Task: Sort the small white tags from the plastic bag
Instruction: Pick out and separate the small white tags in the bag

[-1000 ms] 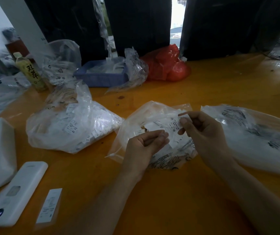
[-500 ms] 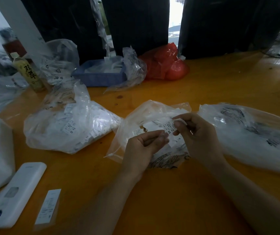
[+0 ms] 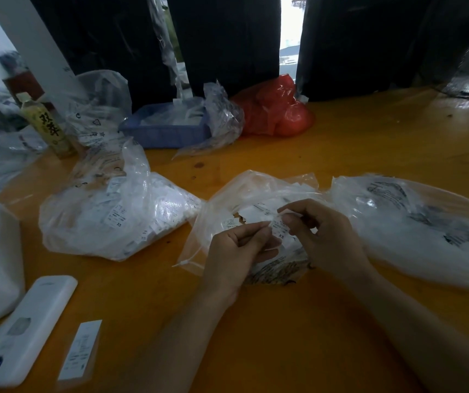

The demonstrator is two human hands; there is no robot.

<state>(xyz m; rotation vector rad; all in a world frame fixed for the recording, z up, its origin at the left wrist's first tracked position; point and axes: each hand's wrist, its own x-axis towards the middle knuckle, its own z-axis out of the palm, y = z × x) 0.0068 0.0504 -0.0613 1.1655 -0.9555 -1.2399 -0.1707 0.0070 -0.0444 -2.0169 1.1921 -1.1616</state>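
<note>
A clear plastic bag point(image 3: 227, 199) with small white tags lies on the orange table point(image 3: 341, 143) at the centre. Over it, my left hand point(image 3: 236, 251) pinches a bunch of white tags point(image 3: 253, 215) between thumb and fingers. My right hand point(image 3: 321, 236) pinches a single white tag marked XS point(image 3: 280, 226) right next to the left fingertips. The two hands nearly touch above the bag.
A fuller clear bag of tags point(image 3: 119, 214) lies to the left, another printed clear bag point(image 3: 414, 222) to the right. A white device point(image 3: 26, 327) and a paper strip point(image 3: 81, 350) lie front left. Behind stand a bottle point(image 3: 47, 126), a blue tray point(image 3: 168, 131) and a red bag point(image 3: 273, 112).
My right hand has moved left and down with its tag, closing in on the left hand's fingertips. My left hand has stayed almost in place.
</note>
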